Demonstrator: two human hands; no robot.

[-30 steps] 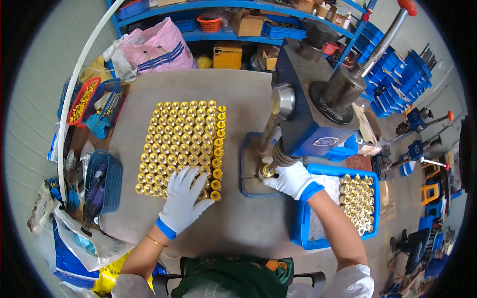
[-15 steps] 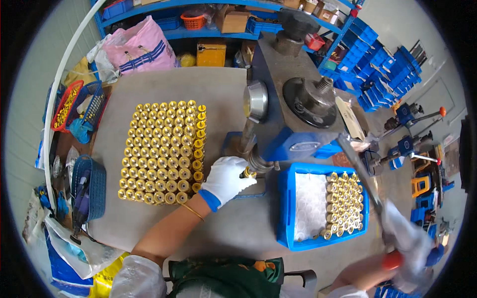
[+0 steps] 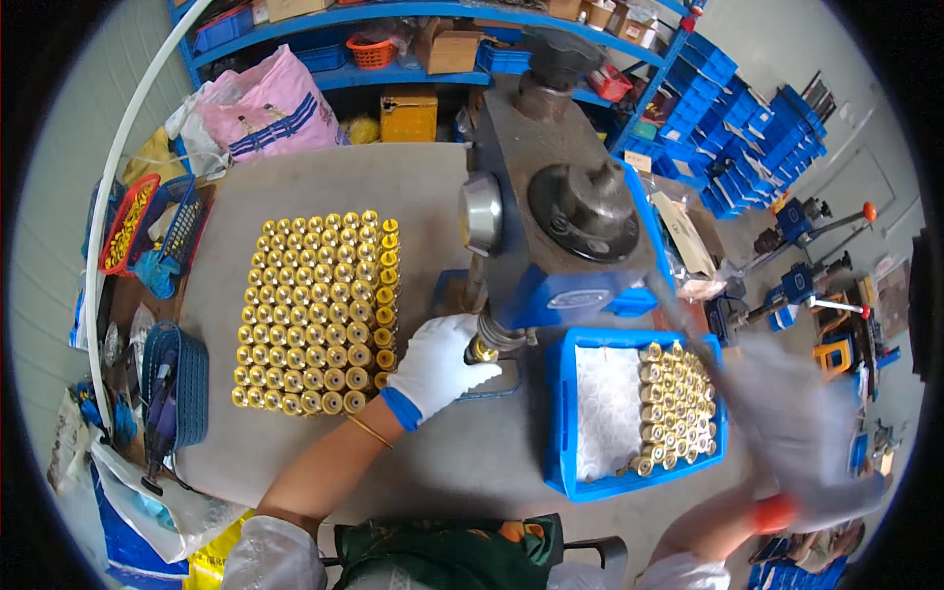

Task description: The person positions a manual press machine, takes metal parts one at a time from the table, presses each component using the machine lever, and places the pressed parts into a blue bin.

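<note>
My left hand (image 3: 441, 369), in a white glove with a blue cuff, is closed on a small brass fitting (image 3: 480, 351) below the ram (image 3: 503, 332) of a bench press (image 3: 560, 226). The ram's lower end meets or nearly meets the fitting's top; I cannot tell which. My right hand (image 3: 816, 433), gloved with a red band at the wrist, is beside the press lever (image 3: 693, 329) on the right. Motion smears its fingers, so their grip is unclear. Rows of brass fittings (image 3: 305, 315) stand on the table left of my left hand.
Right of the press base, a blue bin (image 3: 562, 423) holds white padding and more brass fittings. Baskets (image 3: 177, 383) line the table's left side. Shelving (image 3: 344, 74) and a pink sack (image 3: 270, 103) stand behind. More lever presses (image 3: 798, 280) are at right.
The view has shifted slightly. The ram sits lower, over the fitting in my left hand. My right hand has swung upward in a blur, and the lever has moved too.
</note>
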